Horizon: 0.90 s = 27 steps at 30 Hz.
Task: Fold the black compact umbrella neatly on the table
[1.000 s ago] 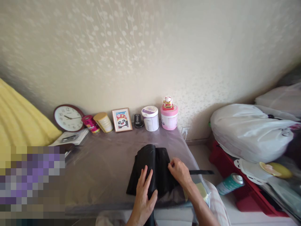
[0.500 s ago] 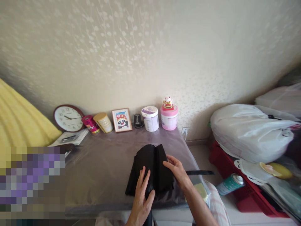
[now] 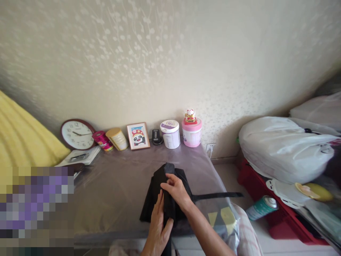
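A black, folded fabric item with a long strap lies at the table's front; its exact kind is unclear. My left hand is against its left side, fingers fairly straight along a raised fold and the thumb on the near end, holding the fold between them. Above it, my right hand pinches the upper part of that fold with thumb and fingers. Between my wrists a dark piece of the item runs toward me. The strap stretches flat to the right, past the table edge.
A clock, a picture frame, a white canister and a pink canister with a cat figurine line the wall. Right of the table are a spray can, a red bin and a white bag.
My right hand has moved left from the fabric's right edge to its middle. The right flap is now folded over leftward, and more of the strap shows. My left hand has closed in on the fold.
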Motion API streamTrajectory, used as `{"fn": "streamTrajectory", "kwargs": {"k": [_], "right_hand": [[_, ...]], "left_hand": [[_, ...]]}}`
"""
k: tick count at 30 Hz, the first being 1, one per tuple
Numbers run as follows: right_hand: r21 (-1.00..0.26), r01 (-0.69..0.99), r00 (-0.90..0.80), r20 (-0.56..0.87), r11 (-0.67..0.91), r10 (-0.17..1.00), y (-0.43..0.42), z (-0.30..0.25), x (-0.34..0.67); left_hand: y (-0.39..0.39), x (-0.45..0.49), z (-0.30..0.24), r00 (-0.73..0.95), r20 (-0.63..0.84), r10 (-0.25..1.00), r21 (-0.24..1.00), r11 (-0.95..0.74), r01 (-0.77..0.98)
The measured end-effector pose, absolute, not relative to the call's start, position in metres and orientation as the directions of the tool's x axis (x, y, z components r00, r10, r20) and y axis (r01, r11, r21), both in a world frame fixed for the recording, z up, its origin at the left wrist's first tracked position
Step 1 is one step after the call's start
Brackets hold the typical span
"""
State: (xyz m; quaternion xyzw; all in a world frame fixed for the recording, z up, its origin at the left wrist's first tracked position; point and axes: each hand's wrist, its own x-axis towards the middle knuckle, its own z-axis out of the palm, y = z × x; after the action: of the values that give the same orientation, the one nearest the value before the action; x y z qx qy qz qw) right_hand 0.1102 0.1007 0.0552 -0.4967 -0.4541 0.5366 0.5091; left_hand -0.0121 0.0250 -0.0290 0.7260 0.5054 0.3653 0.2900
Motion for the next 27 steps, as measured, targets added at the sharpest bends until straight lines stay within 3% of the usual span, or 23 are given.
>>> {"fn": "streamTrajectory", "kwargs": {"k": [4,13,20,27], "right_hand": [[-0.991,0.134,-0.011,-0.013,-0.011,1.0,0.108,0.042,0.099],[-0.957,0.258,-0.193,0.082,0.131,0.978,0.103,0.046,0.097],[-0.916,0.34,-0.218,0.143,0.212,0.966,0.095,0.049,0.096],[-0.738,0.401,-0.365,0.415,0.543,0.833,0.072,0.039,0.099]], "left_hand": [[0.025,-0.017,-0.036,0.176,0.213,0.961,0.798,-0.275,0.536],[0.015,-0.022,-0.042,0.081,0.151,0.985,0.791,-0.17,0.587],[0.012,-0.031,-0.051,0.079,0.16,0.984,0.784,-0.175,0.596],[0.004,-0.035,-0.042,-0.013,0.079,0.997,0.858,-0.061,0.511]]}}
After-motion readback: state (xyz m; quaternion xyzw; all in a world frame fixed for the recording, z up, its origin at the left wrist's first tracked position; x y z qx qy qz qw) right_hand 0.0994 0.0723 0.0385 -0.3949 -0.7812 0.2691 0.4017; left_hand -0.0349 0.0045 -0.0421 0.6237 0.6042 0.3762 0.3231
